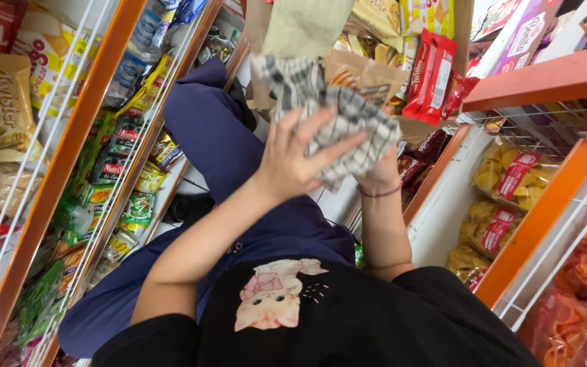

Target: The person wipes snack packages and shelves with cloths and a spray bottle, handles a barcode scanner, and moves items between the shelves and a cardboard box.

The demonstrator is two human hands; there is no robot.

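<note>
1. While both hands meet at mid-frame, the left hand (292,158) lies flat on a black-and-white checked cloth (348,122), fingers spread over its front; grip here is a loose press with curled fingertips, holding the cloth.
2. Right hand (380,173) sits behind/under the same cloth, mostly hidden by it; only the heel of the hand and the wrist w/ a thin bracelet (380,193) show. It backs the cloth from below, but can't tell how its fingers are closed.
3. Cloth is bunched between the two hands, held up in the air in front of the chest, with one part of it trailing up toward the top of frame, where it meets a plain beige cloth (307,26).
4. Just behind the cloth: a brown cardboard box (368,73), flaps open, w/ snack packs inside.
5. Beside the box, to the right, a red biscuit pack (431,76) stands tilted (more red packs below it).
6. Left side: orange-framed shelf (69,153) w/ white wire fronts, packed w/ biscuit and wafer packs, green sachets lower down.
7. Right side: another orange shelf (538,217) holding clear bags of yellow chips (511,178) and orange-red crackers at the lower corner.
8. Person wears a black top w/ a pink cartoon print (274,293) and dark blue trousers (225,146); the legs fill the aisle between the shelves.
</note>
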